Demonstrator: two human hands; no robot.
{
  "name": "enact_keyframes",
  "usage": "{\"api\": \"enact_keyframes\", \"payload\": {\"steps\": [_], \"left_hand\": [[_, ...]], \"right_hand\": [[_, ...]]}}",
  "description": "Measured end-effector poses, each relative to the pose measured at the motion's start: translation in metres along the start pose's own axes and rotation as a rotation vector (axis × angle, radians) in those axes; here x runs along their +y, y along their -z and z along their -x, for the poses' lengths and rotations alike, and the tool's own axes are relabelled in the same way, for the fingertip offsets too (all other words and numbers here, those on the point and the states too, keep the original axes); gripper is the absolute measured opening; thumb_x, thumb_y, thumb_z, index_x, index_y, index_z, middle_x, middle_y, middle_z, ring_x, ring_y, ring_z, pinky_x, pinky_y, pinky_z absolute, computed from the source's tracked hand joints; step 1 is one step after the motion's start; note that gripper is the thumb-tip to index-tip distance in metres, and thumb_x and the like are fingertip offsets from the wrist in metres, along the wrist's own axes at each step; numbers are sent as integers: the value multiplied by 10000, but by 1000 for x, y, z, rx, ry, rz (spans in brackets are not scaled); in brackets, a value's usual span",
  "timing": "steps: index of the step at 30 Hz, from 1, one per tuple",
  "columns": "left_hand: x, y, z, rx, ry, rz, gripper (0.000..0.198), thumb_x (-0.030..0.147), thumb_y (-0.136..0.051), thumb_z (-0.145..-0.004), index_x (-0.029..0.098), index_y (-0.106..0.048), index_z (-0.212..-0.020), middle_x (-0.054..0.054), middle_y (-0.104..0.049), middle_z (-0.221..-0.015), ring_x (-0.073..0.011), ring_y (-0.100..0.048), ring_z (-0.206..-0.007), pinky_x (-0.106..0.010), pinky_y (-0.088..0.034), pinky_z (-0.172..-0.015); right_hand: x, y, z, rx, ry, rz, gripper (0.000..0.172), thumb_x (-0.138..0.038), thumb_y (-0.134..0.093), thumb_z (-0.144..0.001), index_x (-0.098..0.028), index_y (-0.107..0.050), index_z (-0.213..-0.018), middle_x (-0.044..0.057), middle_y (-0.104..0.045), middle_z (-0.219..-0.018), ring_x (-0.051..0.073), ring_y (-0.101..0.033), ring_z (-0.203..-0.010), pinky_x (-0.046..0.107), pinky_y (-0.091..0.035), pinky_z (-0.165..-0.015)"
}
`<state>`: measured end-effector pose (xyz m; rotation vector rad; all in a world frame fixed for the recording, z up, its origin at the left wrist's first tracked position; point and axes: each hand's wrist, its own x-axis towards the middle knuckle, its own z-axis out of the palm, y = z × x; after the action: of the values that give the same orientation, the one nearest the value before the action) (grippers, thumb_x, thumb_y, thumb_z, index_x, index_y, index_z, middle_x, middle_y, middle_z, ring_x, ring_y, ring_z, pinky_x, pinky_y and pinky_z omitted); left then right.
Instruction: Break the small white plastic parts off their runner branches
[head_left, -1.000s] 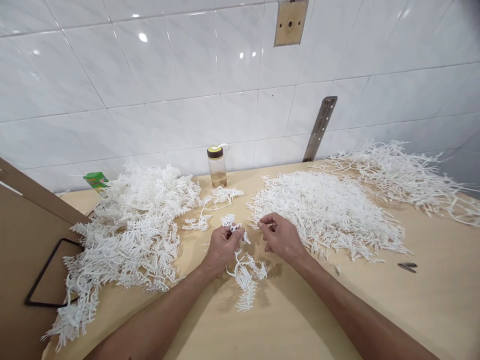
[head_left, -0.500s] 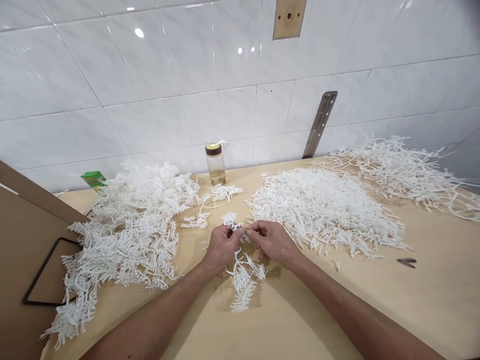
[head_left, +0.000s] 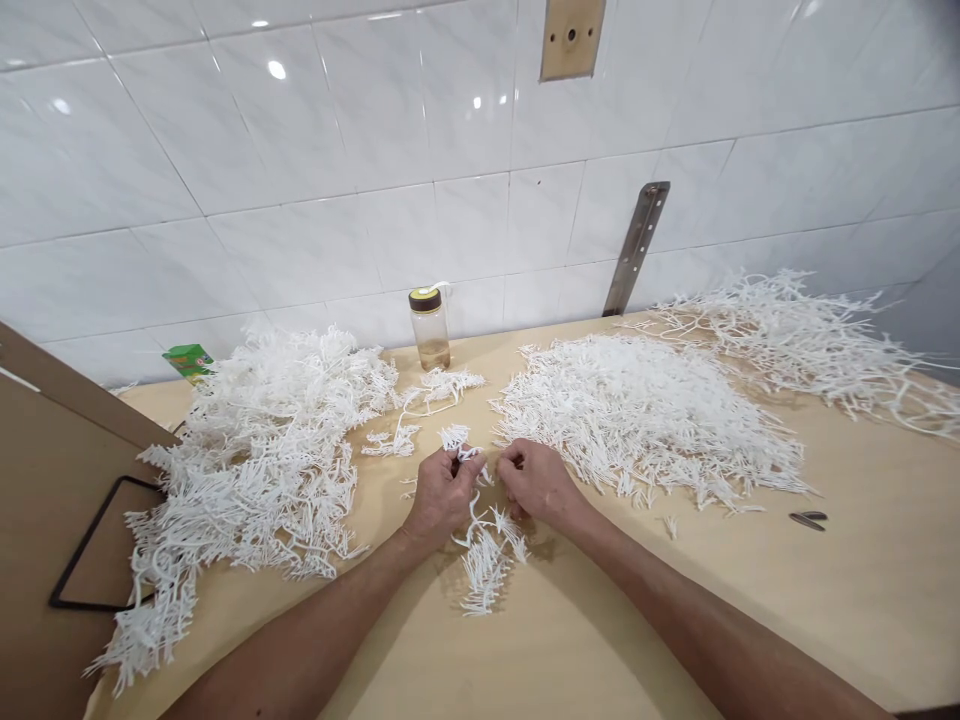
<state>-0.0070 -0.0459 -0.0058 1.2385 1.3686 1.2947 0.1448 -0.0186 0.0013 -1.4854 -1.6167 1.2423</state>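
My left hand [head_left: 444, 492] is closed, thumb against fingers, on a white branched plastic strand [head_left: 486, 562]. One tufted tip pokes up above the fingers, and the rest of the strand dangles below over the table. Just to the right, with a narrow gap between, my right hand [head_left: 538, 482] is curled with its fingertips pinched together. What that pinch holds, if anything, is hidden. Near the right hand lies a heap of small white sprigs [head_left: 645, 415]. A bigger mound of white tufted strands [head_left: 262, 450] lies to the left of my left hand.
Behind my hands stands a clear bottle [head_left: 430, 335] with a dark lid, near loose strands [head_left: 442, 385]. Long bare white strands [head_left: 817, 340] lie far right. Small metal snips [head_left: 808, 520] rest on the table [head_left: 600, 650]. A cardboard box [head_left: 67, 520] borders the left.
My right hand has drawn slightly away from my left, opening a gap, and its fingers have curled in more. The left hand keeps its hold on the strand.
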Motion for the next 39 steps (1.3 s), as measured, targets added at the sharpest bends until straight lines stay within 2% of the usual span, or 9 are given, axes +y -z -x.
{"api": "enact_keyframes", "payload": {"steps": [4,7,13,16,22,26,29,34,39], "left_hand": [[1,0,0,-42,4,30,395,518,-722,-718,156,-574,-672,53,-456,-488,-76,-386,-444,-215,-305,-450],[2,0,-1,-64,21,31,431,547,-726,-711,151,-566,-651,50,-451,-485,-73,-388,-439,-216,-306,-446],[5,0,-1,-137,35,43,430,544,-750,-703,141,-613,-766,56,-455,-543,-65,-387,-457,-204,-296,-435],[5,2,-1,-183,18,34,442,554,-738,-721,134,-634,-813,53,-464,-549,-67,-392,-463,-202,-301,-438],[6,3,0,-186,20,67,504,610,-729,-720,127,-651,-838,39,-497,-527,-73,-407,-453,-204,-296,-429],[3,4,0,-197,47,61,544,672,-601,-805,130,-650,-785,38,-477,-478,-65,-369,-392,-211,-270,-402],[-2,5,-1,-202,72,92,558,669,-566,-832,123,-683,-828,28,-499,-492,-67,-372,-391,-213,-274,-406],[-8,5,-4,-165,143,190,511,605,-644,-796,108,-728,-873,-8,-565,-565,-91,-461,-465,-220,-330,-452],[-12,6,-5,-209,149,219,477,570,-666,-791,127,-731,-952,-1,-574,-573,-91,-470,-469,-224,-322,-459]], "right_hand": [[6,13,-6,132,-27,26,40,-217,-573,-786,-195,-546,-767,-42,-607,-532,146,-624,-380,207,-457,-357],[7,21,-8,180,-5,45,68,-257,-587,-800,-194,-561,-797,-50,-596,-529,131,-611,-364,189,-429,-352],[5,30,-9,292,66,66,88,-279,-604,-802,-195,-581,-817,-51,-597,-545,110,-592,-357,192,-453,-390],[5,31,-8,302,91,54,99,-257,-577,-807,-200,-618,-877,-44,-605,-558,114,-603,-396,195,-476,-408],[8,23,-5,206,198,-40,168,-308,-582,-821,-199,-632,-938,-30,-606,-581,130,-599,-450,222,-514,-418],[8,16,-2,-43,148,-83,215,-361,-579,-852,-189,-617,-975,-30,-631,-584,119,-562,-366,216,-460,-352],[10,15,-4,-144,95,-62,234,-368,-583,-861,-183,-633,-994,-13,-655,-612,136,-622,-430,231,-519,-407],[13,22,-8,84,201,39,266,-285,-604,-823,-189,-666,-1063,64,-721,-864,196,-721,-770,247,-597,-544],[11,24,-8,147,221,-7,241,-264,-550,-833,-182,-659,-1032,61,-711,-862,180,-710,-738,244,-600,-544]]}}
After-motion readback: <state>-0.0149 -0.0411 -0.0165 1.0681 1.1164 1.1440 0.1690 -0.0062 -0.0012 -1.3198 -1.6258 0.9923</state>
